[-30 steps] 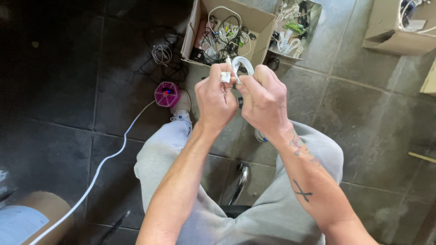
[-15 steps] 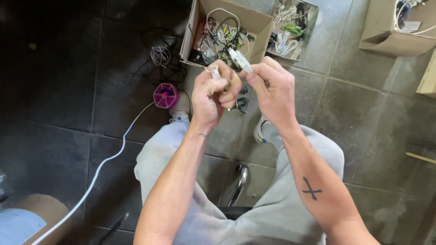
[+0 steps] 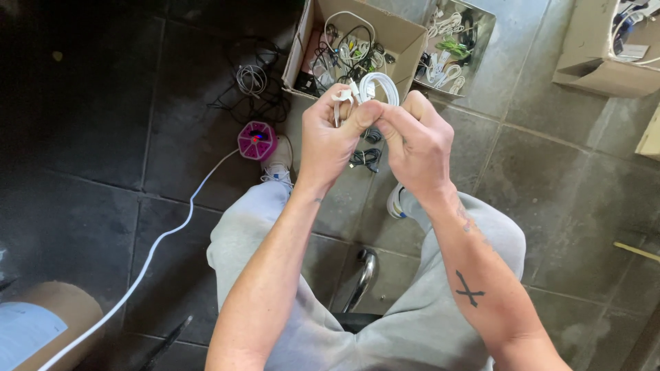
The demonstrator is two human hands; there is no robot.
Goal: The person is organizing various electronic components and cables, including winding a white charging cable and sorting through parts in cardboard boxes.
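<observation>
I see my left hand (image 3: 330,141) and right hand (image 3: 416,141) pinching a coiled white cable (image 3: 377,88) just short of the cardboard box (image 3: 405,38) rim.

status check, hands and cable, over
Left hand and right hand both shut on white cable, held coiled above the lap. Open cardboard box of cables beyond. Nothing blocking.

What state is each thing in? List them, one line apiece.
White cable: coiled into loops, pinched between both hands.
Left hand: closed on the cable.
Right hand: closed on the cable.
Cardboard box: open, full of tangled cables.
Metal tray: open, holding white cables.
Pink power hub: on the floor, white cord attached.
Black cables: loose on the floor.
</observation>
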